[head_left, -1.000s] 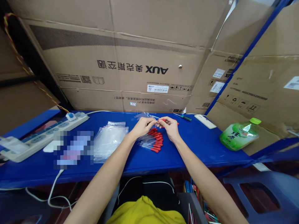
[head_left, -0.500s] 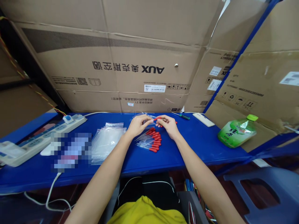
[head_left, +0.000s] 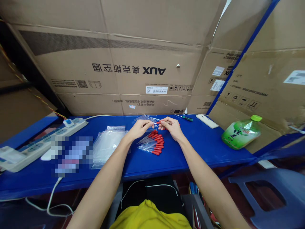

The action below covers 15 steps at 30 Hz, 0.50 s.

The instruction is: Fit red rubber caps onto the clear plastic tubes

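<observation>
Between my hands is a dropper (head_left: 157,123) with a red rubber bulb and a clear tube. My left hand (head_left: 141,128) pinches the tube end. The red bulb sits in the fingertips of my right hand (head_left: 172,128). Just below, several finished-looking droppers (head_left: 156,149) lie fanned out, red bulbs pointing right and clear tubes left. Behind my left hand, more clear tubes (head_left: 145,117) lie on the blue table, partly covered by my fingers. A bit of red shows beyond my right hand. Left of my left forearm rests a stack of clear zip bags (head_left: 108,146).
A power strip (head_left: 45,140), a blurred-out phone (head_left: 71,157) and its white cable occupy the left side. Toward the back right are a green screwdriver (head_left: 187,118) and a white flat object (head_left: 206,121). A green tea bottle (head_left: 240,133) lies at right. Cardboard (head_left: 128,47) walls the back.
My left fingertips have moved slightly right, closer to the red bulb, and the tube and bulb are now in line. The view has shifted slightly. The fanned droppers stay put.
</observation>
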Tool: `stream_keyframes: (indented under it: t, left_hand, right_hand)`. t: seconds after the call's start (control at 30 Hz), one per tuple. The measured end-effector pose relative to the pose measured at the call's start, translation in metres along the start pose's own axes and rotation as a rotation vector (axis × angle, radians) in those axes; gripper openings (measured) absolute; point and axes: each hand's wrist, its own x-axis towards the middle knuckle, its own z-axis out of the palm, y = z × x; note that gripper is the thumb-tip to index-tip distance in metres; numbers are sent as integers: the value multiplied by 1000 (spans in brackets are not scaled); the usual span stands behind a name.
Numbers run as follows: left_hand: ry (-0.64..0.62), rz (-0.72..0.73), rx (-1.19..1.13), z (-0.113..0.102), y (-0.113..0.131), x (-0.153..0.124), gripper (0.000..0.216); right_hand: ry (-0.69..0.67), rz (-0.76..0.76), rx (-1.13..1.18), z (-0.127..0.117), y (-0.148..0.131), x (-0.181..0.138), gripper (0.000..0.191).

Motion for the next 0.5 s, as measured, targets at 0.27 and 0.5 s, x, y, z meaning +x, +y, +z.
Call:
stream_keyframes:
  t: [0.27, 0.5]
  left_hand:
    - [-23, 17, -30, 2, -1, 1, 43]
    - [-16, -10, -111, 3, 3, 2, 44]
  right_hand:
    - [29, 17, 5, 6, 1, -2, 43]
    - [23, 23, 18, 10, -2, -3, 42]
